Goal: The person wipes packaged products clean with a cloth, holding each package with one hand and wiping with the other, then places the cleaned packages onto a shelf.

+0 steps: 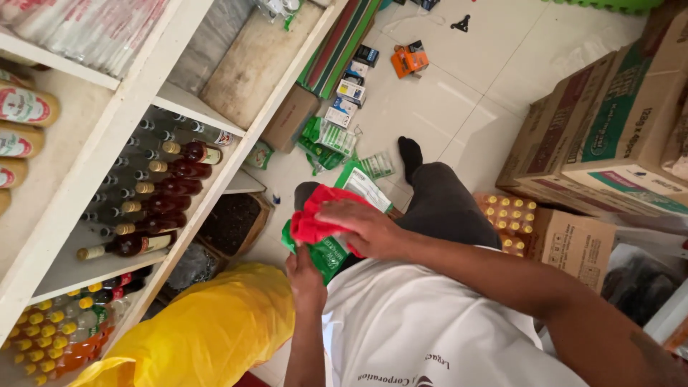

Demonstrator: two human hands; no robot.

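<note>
From the head camera, looking straight down, a person in a white shirt and dark trousers stands beside a tall white wooden shelf unit (215,190) on the left. Their left hand (304,276) is curled around the lower edge of a flat green plastic packet with white print (324,256), gripping it from beneath. Their right hand (365,228) lies on top, fingers spread flat and pressing a crumpled red cloth (315,218) against the face of that packet. So the packet sits sandwiched between the two hands, held in front of the person's waist, above the pale tiled floor (459,107).

Inside the shelf, on the middle level, lie rows of dark red glass bottles with gold caps (161,193), their necks pointing left. Below them, at the near left corner, stand small bottles with yellow caps (43,330). A bulging bright yellow plastic bag (208,326) rests on the floor just beside the shelf, close to the left hand.

Further off on the floor, more green packets (326,140) lie scattered, with small boxes in blue, white and black (351,89) beyond them and an orange box (408,59) farther still. To the right, brown cardboard cartons with green panels (609,122) are stacked, and just beside them sits an open carton of yellow-capped bottles (510,215), near the person's leg.
</note>
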